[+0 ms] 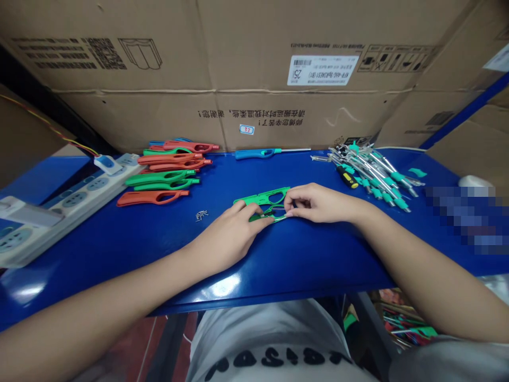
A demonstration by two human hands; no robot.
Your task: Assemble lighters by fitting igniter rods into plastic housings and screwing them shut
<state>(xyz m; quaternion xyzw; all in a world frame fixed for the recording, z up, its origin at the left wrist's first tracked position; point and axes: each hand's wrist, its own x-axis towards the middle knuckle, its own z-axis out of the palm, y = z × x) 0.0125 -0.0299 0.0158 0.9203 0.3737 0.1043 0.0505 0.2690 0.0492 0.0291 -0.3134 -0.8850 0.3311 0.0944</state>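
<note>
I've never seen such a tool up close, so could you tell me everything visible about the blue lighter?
The blue lighter has a long, plastic-looking handle with an elongated opening towards its right end. A small teal collar leads to a thin, metallic-looking rod pointing right. It looks whole and lies on the table, lengthwise along the cardboard; whether it touches that is unclear. Neither the left hand nor the right hand touches it.

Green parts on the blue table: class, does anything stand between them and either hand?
Nothing visible does. The left hand has its fingers at the left of the green parts; the right hand has its fingertips at their right end. The small metal pieces lie off to the left.
</note>
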